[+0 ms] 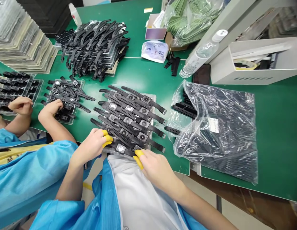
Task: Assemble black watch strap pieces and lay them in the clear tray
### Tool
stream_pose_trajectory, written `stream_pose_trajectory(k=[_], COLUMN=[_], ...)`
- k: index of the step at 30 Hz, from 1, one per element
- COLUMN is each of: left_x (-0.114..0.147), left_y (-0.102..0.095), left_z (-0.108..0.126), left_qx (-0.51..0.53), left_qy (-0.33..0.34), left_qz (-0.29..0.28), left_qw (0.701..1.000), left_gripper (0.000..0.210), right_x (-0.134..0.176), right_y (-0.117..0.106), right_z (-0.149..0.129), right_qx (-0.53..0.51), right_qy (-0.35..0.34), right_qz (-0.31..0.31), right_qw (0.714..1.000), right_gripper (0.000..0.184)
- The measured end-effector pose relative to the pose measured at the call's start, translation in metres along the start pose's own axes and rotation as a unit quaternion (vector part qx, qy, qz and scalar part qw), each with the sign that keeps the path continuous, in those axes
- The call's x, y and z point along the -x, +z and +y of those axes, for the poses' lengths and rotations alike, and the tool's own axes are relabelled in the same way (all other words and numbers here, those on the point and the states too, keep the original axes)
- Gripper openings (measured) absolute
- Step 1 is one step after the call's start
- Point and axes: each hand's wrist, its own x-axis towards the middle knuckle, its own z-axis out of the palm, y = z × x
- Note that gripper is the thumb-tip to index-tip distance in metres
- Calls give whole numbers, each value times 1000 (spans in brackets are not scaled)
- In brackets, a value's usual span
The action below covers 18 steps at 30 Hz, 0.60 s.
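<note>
Rows of black smartwatches with black straps lie face down, sensor backs up, on a clear plastic tray in front of me. My left hand, with yellow finger cots, is curled at the tray's near left corner, its fingers closed on a smartwatch in the nearest row. At the near right corner, my right hand, also in yellow finger cots, pinches the strap end of a smartwatch in that row. The fingertips partly hide what they grip.
At left, a co-worker's hands work over another watch tray. Stacked watch trays stand behind. To the right lie a clear bag of black straps, a bottle and a white box.
</note>
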Motion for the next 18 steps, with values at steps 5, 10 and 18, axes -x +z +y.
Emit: stream_pose_trajectory(k=[5,10,18], left_x=[0,30,22], left_y=[22,20,24], left_z=[0,13,26], left_qx=[-100,-187,-270], left_qy=[-19,-76,-99], left_qz=[124,61,19], left_qw=[987,978,958], left_gripper=[16,15,17], right_x=[9,16,5], right_y=[-14,-30,-25], right_z=[29,102,153], right_qx=[-26,81,211], right_qy=[46,207,274], right_qz=[69,80,-108], right_qw=[996,972,932], right_gripper=[22,32,20])
